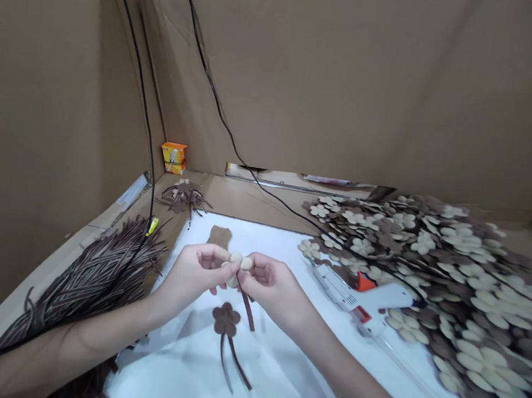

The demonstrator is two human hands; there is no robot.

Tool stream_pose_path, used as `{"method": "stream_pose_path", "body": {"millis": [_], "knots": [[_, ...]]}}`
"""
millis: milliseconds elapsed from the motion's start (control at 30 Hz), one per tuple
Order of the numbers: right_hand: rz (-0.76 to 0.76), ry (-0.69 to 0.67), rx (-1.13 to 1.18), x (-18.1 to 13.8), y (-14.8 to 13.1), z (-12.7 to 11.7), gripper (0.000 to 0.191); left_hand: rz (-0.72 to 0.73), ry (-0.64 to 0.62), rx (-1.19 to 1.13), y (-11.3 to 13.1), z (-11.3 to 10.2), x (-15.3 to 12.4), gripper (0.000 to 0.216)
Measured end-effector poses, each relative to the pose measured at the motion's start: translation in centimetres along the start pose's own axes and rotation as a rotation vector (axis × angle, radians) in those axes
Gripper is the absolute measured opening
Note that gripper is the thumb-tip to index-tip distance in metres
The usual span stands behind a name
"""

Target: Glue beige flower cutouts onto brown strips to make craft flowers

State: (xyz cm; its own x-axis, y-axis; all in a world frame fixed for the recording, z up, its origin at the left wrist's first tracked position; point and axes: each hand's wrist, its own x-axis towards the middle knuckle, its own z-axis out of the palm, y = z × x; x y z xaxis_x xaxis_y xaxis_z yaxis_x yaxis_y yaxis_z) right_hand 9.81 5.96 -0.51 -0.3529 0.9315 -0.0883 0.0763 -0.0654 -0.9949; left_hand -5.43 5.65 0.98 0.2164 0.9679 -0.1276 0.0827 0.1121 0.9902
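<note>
Between the fingertips of both hands is a cream flower (pixel 235 259) with rounded petals, held above the white board. A dark brown ribbon (pixel 247 311) hangs down from it. My left hand (pixel 201 268) pinches the flower's left side, thumb in front. On the other side my right hand (pixel 270 283) grips it near the ribbon's top, its fingers curled. Just below the hands, a brown flower (pixel 226 319) with two ribbon tails lies on the white board (pixel 173 354). Behind the left hand sits a small brown patch (pixel 219 236).
A white glue gun (pixel 355 297) lies right of the hands, beside a large heap of cream and brown flowers (pixel 432 242). Brown ribbons (pixel 92 269) are piled at left. A finished-looking bunch (pixel 184 197) and an orange box (pixel 174 158) stand farther back. Black cables (pixel 218 108) cross the cardboard wall.
</note>
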Motion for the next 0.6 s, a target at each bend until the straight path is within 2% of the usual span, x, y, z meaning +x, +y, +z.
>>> {"method": "stream_pose_path", "body": {"millis": [300, 600], "knots": [[0.009, 0.04, -0.145, -0.25, 0.3, 0.4, 0.006, 0.017, 0.013, 0.028, -0.9, 0.08, 0.19, 0.028], [-0.028, -0.007, -0.106, -0.21, -0.67, -0.2, 0.011, 0.005, 0.022, 0.04, -0.12, 0.0, 0.03, 0.028]]}}
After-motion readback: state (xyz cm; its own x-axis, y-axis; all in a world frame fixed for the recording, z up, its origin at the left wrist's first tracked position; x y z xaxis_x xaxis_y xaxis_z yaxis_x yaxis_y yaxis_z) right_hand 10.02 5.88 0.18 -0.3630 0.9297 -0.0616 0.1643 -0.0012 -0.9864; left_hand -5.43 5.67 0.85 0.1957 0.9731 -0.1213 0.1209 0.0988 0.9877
